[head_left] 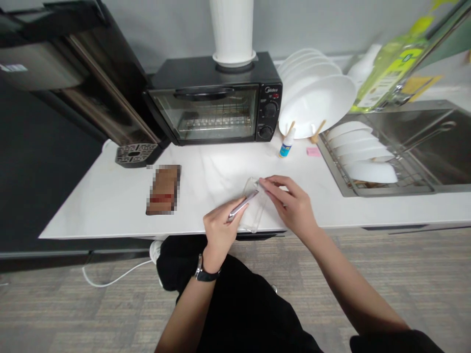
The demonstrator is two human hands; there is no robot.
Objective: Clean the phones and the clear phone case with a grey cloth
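Note:
A slim silvery tool (pixel 243 206), its exact kind unclear, is gripped in my left hand (pixel 221 223), pointing up and to the right. Below and between the hands lies a clear, see-through case (pixel 255 224) shaped like a phone cover, near the counter's front edge. The fingers of my right hand (pixel 292 201) are pinched together at the upper right of this case, close to the tool's tip. What lies between those fingertips is too small to make out. A small white bottle with a blue label (pixel 286 144) stands beyond the right hand.
On the white counter (pixel 110 196) a blurred-out phone-shaped object (pixel 164 190) lies at left. Behind are a black toaster oven (pixel 213 113), a drink machine (pixel 136 154), and upright white plates (pixel 316 105). A pink piece (pixel 313 152) lies near the sink (pixel 434 142) with its bowls (pixel 371 171).

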